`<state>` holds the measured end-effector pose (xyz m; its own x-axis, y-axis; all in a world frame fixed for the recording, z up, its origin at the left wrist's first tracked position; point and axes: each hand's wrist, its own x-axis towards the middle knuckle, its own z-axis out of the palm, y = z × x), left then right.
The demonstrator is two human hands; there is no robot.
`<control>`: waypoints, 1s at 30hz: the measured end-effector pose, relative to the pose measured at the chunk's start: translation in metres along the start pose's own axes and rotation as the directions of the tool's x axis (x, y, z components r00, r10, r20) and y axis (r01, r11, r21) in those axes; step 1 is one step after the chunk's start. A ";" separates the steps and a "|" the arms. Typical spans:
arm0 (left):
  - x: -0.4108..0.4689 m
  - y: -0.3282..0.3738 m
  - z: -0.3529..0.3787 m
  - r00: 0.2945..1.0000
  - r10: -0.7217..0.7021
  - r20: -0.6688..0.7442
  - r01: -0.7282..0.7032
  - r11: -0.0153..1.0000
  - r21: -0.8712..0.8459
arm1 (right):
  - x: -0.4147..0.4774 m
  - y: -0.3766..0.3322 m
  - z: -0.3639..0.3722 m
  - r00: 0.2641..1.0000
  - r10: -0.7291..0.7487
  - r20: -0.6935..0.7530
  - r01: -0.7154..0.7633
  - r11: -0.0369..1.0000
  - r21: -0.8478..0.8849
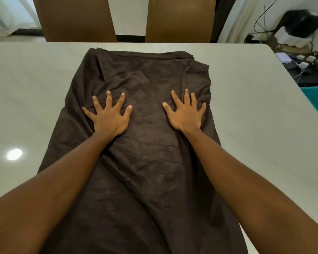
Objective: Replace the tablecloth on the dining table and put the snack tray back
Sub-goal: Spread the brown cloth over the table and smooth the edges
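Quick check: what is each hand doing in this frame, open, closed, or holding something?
Left hand: open, fingers spread, pressing flat on the dark brown tablecloth.
Right hand: open, fingers spread, flat on the same cloth.

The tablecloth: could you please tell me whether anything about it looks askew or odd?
The tablecloth lies folded in a narrow, creased strip, covering only the middle of the table; its far right layers are misaligned. The left hand and right hand press flat on it.
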<state>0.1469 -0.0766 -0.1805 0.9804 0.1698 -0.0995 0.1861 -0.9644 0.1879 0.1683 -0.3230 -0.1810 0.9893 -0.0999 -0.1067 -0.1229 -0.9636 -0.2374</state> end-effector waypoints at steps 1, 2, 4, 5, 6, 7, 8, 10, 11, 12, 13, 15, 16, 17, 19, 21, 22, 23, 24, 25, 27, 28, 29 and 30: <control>0.009 0.001 -0.001 1.000 0.001 -0.006 -0.001 1.000 -0.001 | 0.011 -0.002 -0.003 1.000 -0.002 0.004 0.002 1.000 0.004; 0.020 0.003 -0.002 1.000 0.005 -0.012 -0.005 1.000 -0.001 | 0.022 -0.004 -0.005 1.000 -0.006 0.005 0.006 1.000 0.000; 0.043 0.006 -0.003 1.000 0.000 -0.014 -0.001 1.000 -0.009 | 0.047 -0.008 -0.006 1.000 -0.019 0.010 0.020 1.000 -0.009; 0.054 0.007 -0.004 1.000 -0.006 -0.008 0.006 1.000 -0.010 | 0.058 -0.010 -0.007 1.000 -0.021 0.018 0.021 1.000 -0.012; 0.067 0.009 -0.003 1.000 -0.004 -0.007 0.004 1.000 -0.012 | 0.071 -0.012 -0.008 1.000 -0.022 0.018 0.022 1.000 -0.014; 0.077 0.011 -0.004 1.000 -0.002 -0.005 0.002 1.000 -0.010 | 0.082 -0.013 -0.009 1.000 -0.024 0.017 0.024 1.000 -0.015; 0.086 0.013 -0.005 1.000 0.002 -0.004 -0.003 1.000 -0.013 | 0.092 -0.014 -0.011 1.000 -0.024 0.013 0.025 1.000 -0.013; 0.106 0.016 -0.007 0.999 0.027 -0.042 -0.030 0.997 -0.073 | 0.115 -0.016 -0.015 1.000 -0.029 0.005 0.029 1.000 -0.006; 0.113 0.016 -0.007 0.995 0.045 -0.084 -0.056 0.990 -0.131 | 0.124 -0.017 -0.015 0.999 -0.031 0.010 0.031 0.999 -0.006; 0.117 0.016 -0.008 0.989 0.067 -0.135 -0.094 0.974 -0.206 | 0.131 -0.016 -0.017 0.999 -0.034 0.004 0.034 0.999 0.002; 0.118 0.014 -0.007 0.979 0.086 -0.187 -0.139 0.947 -0.290 | 0.137 -0.016 -0.017 0.999 -0.041 -0.013 0.041 0.999 0.025; 0.104 0.009 -0.007 0.956 0.125 -0.266 -0.230 0.882 -0.412 | 0.144 -0.013 -0.018 0.996 -0.073 -0.047 0.079 0.988 0.136; 0.089 0.007 -0.007 0.941 0.171 -0.293 -0.285 0.866 -0.410 | 0.148 -0.011 -0.019 0.994 -0.079 -0.069 0.093 0.972 0.217; 0.070 0.007 -0.007 0.927 0.227 -0.298 -0.331 0.869 -0.368 | 0.153 -0.008 -0.019 0.993 -0.093 -0.074 0.110 0.950 0.293; 0.023 0.008 -0.009 0.919 0.316 -0.238 -0.370 0.898 -0.239 | 0.152 -0.004 -0.023 0.994 -0.091 -0.063 0.110 0.862 0.495; -0.026 0.017 -0.008 0.926 0.351 -0.142 -0.367 0.923 -0.112 | 0.139 0.000 -0.028 0.994 -0.023 -0.106 0.085 0.765 0.639; -0.049 0.024 -0.005 0.924 0.368 -0.102 -0.375 0.925 -0.056 | 0.124 0.000 -0.033 0.987 -0.017 -0.162 0.117 0.769 0.629; -0.067 0.032 0.001 0.922 0.381 -0.065 -0.383 0.924 -0.014 | 0.106 0.000 -0.034 0.973 -0.029 -0.230 0.159 0.806 0.570; -0.083 0.041 0.009 0.921 0.388 -0.030 -0.388 0.922 0.009 | 0.082 0.002 -0.035 0.957 -0.036 -0.288 0.184 0.842 0.507; -0.093 0.046 0.016 0.921 0.390 -0.006 -0.390 0.920 0.029 | 0.053 0.002 -0.032 0.953 -0.046 -0.300 0.187 0.867 0.461; -0.105 0.057 0.028 0.927 0.375 -0.011 -0.374 0.925 0.068 | -0.010 0.015 -0.017 0.974 -0.090 -0.208 0.158 0.929 0.334; -0.104 0.059 0.031 0.932 0.363 -0.018 -0.360 0.929 0.085 | -0.038 0.020 -0.008 0.981 -0.124 -0.151 0.155 0.964 0.216; -0.102 0.064 0.032 0.936 0.352 -0.013 -0.350 0.932 0.097 | -0.059 0.031 0.001 0.980 -0.157 -0.121 0.169 0.981 0.092; -0.099 0.067 0.033 0.937 0.348 -0.010 -0.345 0.933 0.105 | -0.070 0.039 0.006 0.976 -0.185 -0.112 0.187 0.982 0.001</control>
<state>0.0598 -0.1645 -0.1908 0.9845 -0.1744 -0.0181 -0.1715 -0.9793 0.1074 0.0935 -0.3517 -0.1887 0.9974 0.0532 0.0476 0.0637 -0.9650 -0.2545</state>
